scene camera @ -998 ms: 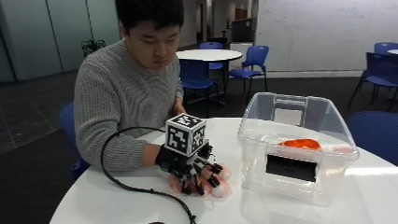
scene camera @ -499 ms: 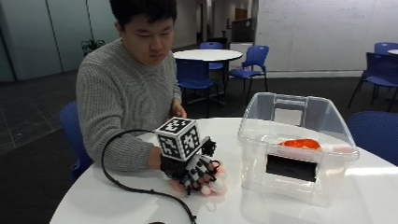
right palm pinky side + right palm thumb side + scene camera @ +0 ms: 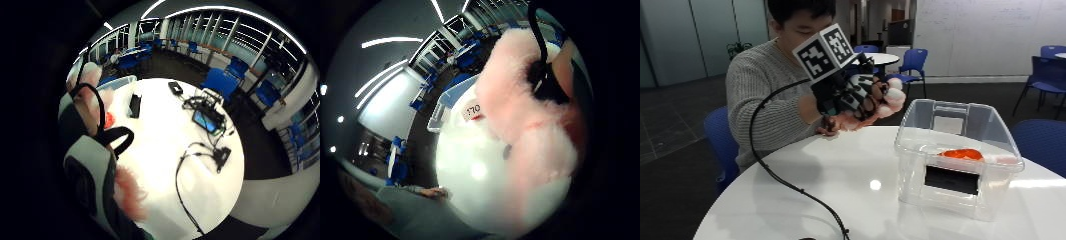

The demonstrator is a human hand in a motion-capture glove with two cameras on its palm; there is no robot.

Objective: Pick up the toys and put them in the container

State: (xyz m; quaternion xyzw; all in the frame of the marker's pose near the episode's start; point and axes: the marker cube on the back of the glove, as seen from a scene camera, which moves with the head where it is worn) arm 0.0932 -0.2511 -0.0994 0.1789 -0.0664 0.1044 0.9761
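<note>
Overall: a person sits at a round white table (image 3: 840,165); parts are listed from left to right as seen in the outside view.
Person: seated behind the table's far edge in a grey knitted sweater (image 3: 763,105), with the right forearm raised.
Right hand (image 3: 856,97): gloved in black and held up in the air above the table's far side, level with the person's chest and to the left of the container.
Fingers: curled around a pink plush toy (image 3: 889,97), which they hold against the palm.
Pink plush toy: clear of the tabletop and outside the container; its fluffy pale pink body shows between and beyond the fingers, and it fills much of the thumb side palm view (image 3: 530,115).
Little finger side palm view: pink fur (image 3: 131,195) shows beside the glove, with the white tabletop (image 3: 165,145) spread out beyond it.
Container (image 3: 959,160): a clear plastic bin standing on the right part of the table, open at the top, with a dark label on its near wall.
Orange toy (image 3: 961,154): lies inside the container, near its right half.
Table far side: a small screen device (image 3: 207,120) with black cords lies on the table, seen in the little finger side palm view.
Surroundings: blue chairs (image 3: 913,62) stand by another table behind the person.
</note>
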